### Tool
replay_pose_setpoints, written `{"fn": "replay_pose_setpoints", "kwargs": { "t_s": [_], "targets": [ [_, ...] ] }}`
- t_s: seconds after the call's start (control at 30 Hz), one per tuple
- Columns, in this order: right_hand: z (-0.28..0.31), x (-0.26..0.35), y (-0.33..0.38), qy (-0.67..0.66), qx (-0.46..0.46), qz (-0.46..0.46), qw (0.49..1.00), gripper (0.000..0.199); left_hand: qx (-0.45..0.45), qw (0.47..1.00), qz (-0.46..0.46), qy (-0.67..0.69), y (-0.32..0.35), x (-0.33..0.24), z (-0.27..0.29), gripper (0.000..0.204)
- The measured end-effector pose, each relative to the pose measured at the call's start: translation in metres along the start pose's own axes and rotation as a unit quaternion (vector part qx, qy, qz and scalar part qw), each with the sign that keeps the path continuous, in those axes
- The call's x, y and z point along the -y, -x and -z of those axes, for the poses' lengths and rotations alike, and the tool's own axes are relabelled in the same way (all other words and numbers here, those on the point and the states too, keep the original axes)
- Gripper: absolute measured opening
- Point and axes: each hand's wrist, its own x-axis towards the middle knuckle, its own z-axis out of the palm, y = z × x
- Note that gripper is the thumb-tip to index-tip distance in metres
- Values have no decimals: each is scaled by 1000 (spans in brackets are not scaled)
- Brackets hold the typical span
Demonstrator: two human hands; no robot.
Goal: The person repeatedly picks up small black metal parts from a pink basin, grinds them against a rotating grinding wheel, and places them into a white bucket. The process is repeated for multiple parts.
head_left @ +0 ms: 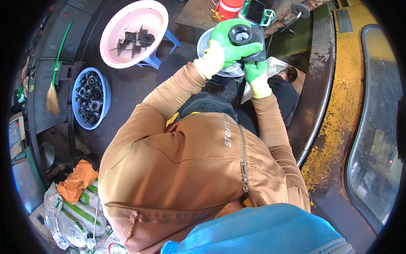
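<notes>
I hold a black part [259,39] with a square flange plate and a raised round collar, its hole facing up. My left hand [226,47], in a green glove with a pale yellow cuff, wraps around its left side, fingers along the collar. My right hand [256,75], gloved the same way, grips the plate's lower edge; its fingertips are partly hidden under the part. Beneath both hands sits a pale blue basin [202,44], mostly covered by them, with something dark and whitish inside.
A pink basin [111,26] with thin black pieces stands on a blue stool [170,39]. Left of me, a blue basin [107,101] holds several black fittings. A red container [229,8] and a phone [255,11] lie beyond my hands. Yellow rusty machinery [338,127] rises at right.
</notes>
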Motion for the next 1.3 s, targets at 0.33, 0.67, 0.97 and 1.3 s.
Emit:
{"fn": "replay_pose_setpoints", "kwargs": {
  "t_s": [0.33,0.67,0.97,1.3],
  "targets": [
    [0,18,-4,27,2,96,995,32,-49,996,-40,-68,20,-4,-25,52],
    [29,34,1,56,177,11,983,58,221,975,31,-14,-2,-18,13,47],
    [24,33,15,-165,198,-170,951,52,554,821,52,125,-31,-14,25,58],
    [13,10,-20,141,4,162,977,38,182,977,39,-106,-15,-20,4,70]
  ]
}}
